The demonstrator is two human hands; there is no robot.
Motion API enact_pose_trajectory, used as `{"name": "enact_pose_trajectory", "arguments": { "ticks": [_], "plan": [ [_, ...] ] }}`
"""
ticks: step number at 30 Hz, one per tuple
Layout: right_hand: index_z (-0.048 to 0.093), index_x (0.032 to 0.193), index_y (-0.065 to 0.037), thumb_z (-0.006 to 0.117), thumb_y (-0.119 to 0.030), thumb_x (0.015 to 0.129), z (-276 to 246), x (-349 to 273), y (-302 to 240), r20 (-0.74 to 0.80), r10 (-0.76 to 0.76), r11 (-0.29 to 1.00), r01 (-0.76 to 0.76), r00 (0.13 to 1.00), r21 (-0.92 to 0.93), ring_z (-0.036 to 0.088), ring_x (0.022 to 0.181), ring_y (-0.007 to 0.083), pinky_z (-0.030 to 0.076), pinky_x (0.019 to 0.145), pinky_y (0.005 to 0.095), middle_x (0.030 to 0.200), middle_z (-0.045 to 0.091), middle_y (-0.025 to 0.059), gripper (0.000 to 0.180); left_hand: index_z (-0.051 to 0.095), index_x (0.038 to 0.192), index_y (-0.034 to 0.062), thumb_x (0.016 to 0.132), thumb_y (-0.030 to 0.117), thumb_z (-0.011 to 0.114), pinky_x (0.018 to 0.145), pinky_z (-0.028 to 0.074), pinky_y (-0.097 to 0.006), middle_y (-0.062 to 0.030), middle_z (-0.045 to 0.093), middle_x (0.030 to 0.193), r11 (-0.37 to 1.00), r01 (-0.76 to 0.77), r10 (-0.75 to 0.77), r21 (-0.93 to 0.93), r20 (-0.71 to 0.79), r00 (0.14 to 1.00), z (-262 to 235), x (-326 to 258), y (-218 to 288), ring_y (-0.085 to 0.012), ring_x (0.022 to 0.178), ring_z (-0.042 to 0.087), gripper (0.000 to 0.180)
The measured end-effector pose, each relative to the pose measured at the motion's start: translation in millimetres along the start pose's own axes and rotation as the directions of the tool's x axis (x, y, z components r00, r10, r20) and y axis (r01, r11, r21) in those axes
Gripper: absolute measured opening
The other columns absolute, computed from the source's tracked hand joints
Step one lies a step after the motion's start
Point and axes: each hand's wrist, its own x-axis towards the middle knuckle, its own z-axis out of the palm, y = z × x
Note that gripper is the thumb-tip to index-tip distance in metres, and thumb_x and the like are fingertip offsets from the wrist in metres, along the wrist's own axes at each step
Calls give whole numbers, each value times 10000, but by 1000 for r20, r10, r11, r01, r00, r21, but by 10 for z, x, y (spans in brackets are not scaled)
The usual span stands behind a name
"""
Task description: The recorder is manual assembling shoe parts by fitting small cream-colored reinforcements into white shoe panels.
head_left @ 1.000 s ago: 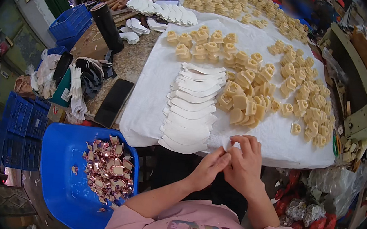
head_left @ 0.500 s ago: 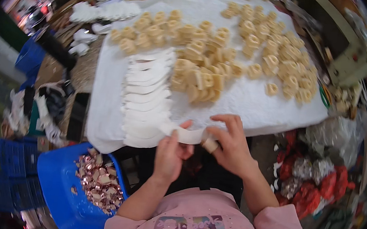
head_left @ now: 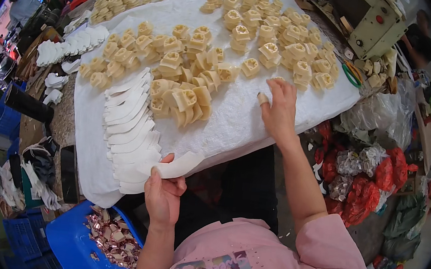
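A white strip (head_left: pixel 184 166) is gripped at its left end between the thumb and fingers of the left hand (head_left: pixel 165 197); its free end is pointed up and to the right, past the near edge of the table. In this view the lower end of a row of white strips (head_left: pixel 130 125) is overlapped by the held strip.

The right hand (head_left: pixel 281 113) is stretched out over the white cloth (head_left: pixel 238 118), with its thumb and fingers parted. A tan band (head_left: pixel 263 99) is worn on the thumb. Whether anything is touched under the fingertips cannot be told.

The cloth is spread over the table (head_left: pixel 64 128), whose bare left side is left uncovered. The row of strips is laid out overlapping, and just to its right a pile of cream pieces (head_left: pixel 183 99) is heaped. Between this pile and the right hand, a single cream piece (head_left: pixel 250 68) is set apart. Beyond the right hand, more cream pieces (head_left: pixel 294 48) are clustered.

At the table's left side, white pieces (head_left: pixel 71 46) are gathered near a black cylinder (head_left: pixel 28 105). Below, shiny pinkish scraps (head_left: pixel 113 237) are held in a blue tub (head_left: pixel 68 237). On the right, red bags (head_left: pixel 363 200) are piled near the floor.
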Motion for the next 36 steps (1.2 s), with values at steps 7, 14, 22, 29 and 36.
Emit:
{"name": "enact_pose_trajectory", "arguments": {
  "ticks": [7, 14, 22, 29, 36],
  "plan": [
    [575, 981, 2, 570, -3, 707, 53, 183, 378, 76, 86, 976, -69, 993, -205, 522, 981, 348, 441, 843, 411, 1060, 576, 173, 274, 474, 1212, -29, 985, 325, 349, 524, 354, -246, -99, 594, 894, 1000, 15, -15, 11, 7, 1000, 46, 0, -12, -134, 632, 506, 439],
    [571, 1010, -6, 550, 31, 700, -100, 160, 335, 151, 112, 987, -93, 982, -127, 524, 986, 356, 443, 834, 422, 1036, 579, 170, 313, 459, 1222, -54, 989, 302, 357, 529, 366, -236, -98, 591, 879, 1000, 17, -18, 25, 17, 1000, -12, -40, 8, -123, 643, 511, 438],
    [545, 1135, -41, 484, 121, 709, -56, -288, -18, 123, -77, 994, 67, 989, 81, 422, 1067, 355, 373, 929, 405, 1177, 477, 179, 460, 463, 1222, -69, 990, 259, 382, 540, 377, -225, -68, 573, 819, 999, -42, 42, 10, -29, 999, 23, -60, 68, -105, 647, 510, 410],
    [581, 1125, -55, 503, 108, 746, -119, -241, 92, 195, -32, 992, 7, 980, 125, 492, 951, 288, 416, 860, 350, 1010, 496, 146, 421, 477, 1204, -59, 987, 288, 393, 559, 397, -221, -68, 579, 842, 996, -88, 90, 29, -51, 995, -8, -75, 62, -114, 664, 524, 417],
    [572, 1116, -8, 539, 95, 807, -388, -373, -625, 256, 131, 716, -270, 958, 644, 584, 837, 143, 470, 755, 250, 947, 607, 76, 327, 495, 1182, -65, 988, 298, 388, 576, 415, -239, -81, 586, 870, 994, -93, 97, 54, -65, 993, 7, -87, 53, -123, 695, 535, 425]
  ]
}}
